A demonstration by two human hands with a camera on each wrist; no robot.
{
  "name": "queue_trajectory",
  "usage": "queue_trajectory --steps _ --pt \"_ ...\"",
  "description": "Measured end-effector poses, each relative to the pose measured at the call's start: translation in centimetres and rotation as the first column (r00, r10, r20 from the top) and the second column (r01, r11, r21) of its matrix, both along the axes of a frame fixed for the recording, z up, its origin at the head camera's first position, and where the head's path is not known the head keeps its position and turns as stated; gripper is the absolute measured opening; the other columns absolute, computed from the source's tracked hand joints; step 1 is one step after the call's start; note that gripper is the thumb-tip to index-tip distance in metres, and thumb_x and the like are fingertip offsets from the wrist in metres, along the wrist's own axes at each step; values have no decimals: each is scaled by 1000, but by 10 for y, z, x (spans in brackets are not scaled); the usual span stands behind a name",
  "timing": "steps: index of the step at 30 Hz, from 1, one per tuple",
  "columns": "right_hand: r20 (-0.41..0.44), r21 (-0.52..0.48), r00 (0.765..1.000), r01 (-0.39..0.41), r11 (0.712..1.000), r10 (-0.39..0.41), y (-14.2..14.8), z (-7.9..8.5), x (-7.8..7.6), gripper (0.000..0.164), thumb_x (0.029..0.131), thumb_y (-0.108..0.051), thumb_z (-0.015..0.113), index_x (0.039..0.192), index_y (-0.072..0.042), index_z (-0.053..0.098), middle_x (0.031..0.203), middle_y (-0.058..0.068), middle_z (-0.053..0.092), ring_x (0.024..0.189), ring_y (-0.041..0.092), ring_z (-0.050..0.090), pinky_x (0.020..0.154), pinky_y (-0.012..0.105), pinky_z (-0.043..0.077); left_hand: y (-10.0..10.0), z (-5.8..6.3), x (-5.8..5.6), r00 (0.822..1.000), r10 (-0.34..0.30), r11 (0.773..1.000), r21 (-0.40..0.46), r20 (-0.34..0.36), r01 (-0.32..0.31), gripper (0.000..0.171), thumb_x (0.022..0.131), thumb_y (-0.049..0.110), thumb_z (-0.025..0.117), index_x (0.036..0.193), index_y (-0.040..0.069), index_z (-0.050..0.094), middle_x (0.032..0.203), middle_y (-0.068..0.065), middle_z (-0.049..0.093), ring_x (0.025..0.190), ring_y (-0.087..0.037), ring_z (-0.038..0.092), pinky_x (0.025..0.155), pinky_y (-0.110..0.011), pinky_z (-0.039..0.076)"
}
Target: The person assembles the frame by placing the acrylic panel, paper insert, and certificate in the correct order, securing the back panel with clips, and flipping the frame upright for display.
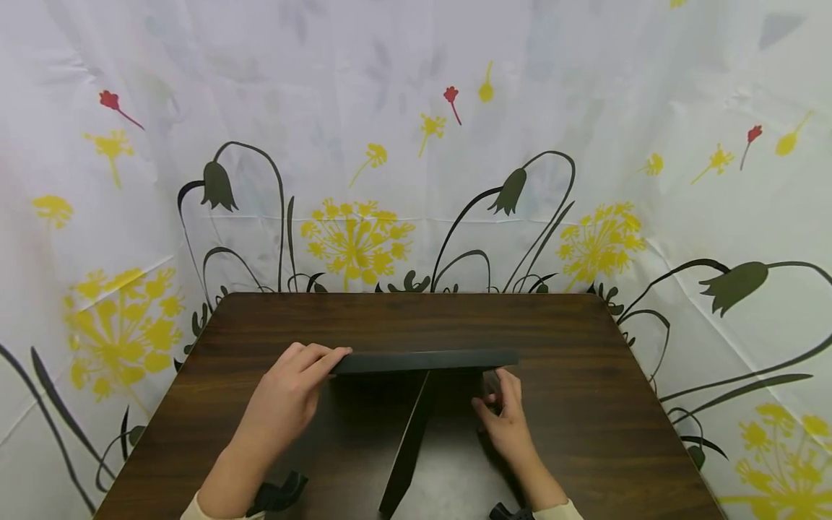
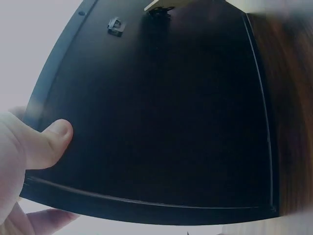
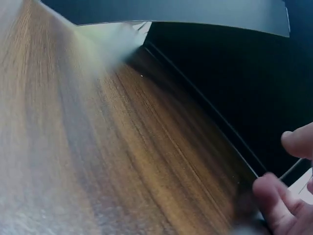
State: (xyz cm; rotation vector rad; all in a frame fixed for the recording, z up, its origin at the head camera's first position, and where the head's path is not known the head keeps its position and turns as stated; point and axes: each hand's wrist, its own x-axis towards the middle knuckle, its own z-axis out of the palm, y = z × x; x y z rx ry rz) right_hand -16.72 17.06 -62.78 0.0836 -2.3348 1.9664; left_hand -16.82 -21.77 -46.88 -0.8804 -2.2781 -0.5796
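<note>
A black picture frame [image 1: 425, 361] stands upright on the table, its back facing me. Its fold-out easel leg [image 1: 411, 444] slants toward me and reaches down to the tabletop. My left hand [image 1: 289, 386] grips the top left corner; in the left wrist view the thumb [image 2: 51, 144] lies on the black back panel [image 2: 161, 117], with fingers around the far side. At the lower right edge, my right hand [image 1: 507, 415] holds the frame between thumb and fingers. The right wrist view has its fingertips [image 3: 269, 188] close by the bottom edge. The frame's front is hidden.
The dark wooden table [image 1: 416, 318] extends behind and to both sides of the frame. A white flower-print curtain [image 1: 416, 159] hangs along the table's far edge and sides. A small metal hanger [image 2: 116, 27] sits on the back panel.
</note>
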Motion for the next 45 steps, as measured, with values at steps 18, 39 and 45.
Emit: queue_trajectory --steps 18,39,45 --pt "9 44 1000 -21 999 21 -3 2 -4 25 102 -23 63 118 -11 49 111 14 50 86 25 62 54 37 58 -19 -25 -18 972 136 936 298 194 -190 55 74 2 88 123 6 63 115 -6 62 105 -16 58 94 -16 42" --pt "-19 34 999 -34 999 35 1 -1 3 24 101 -7 62 122 -18 64 111 11 52 95 26 67 68 36 62 -28 -66 -63 900 -35 880 441 435 -179 47 97 1 64 140 18 53 131 -2 67 123 3 57 98 -11 45" --pt "-19 117 993 -114 987 117 9 2 6 20 97 -16 70 116 -17 62 110 9 54 91 19 67 73 32 60 -22 -64 -75 841 -2 875 408 541 -260 36 102 0 54 135 13 49 131 -6 61 130 -26 58 103 -47 50"
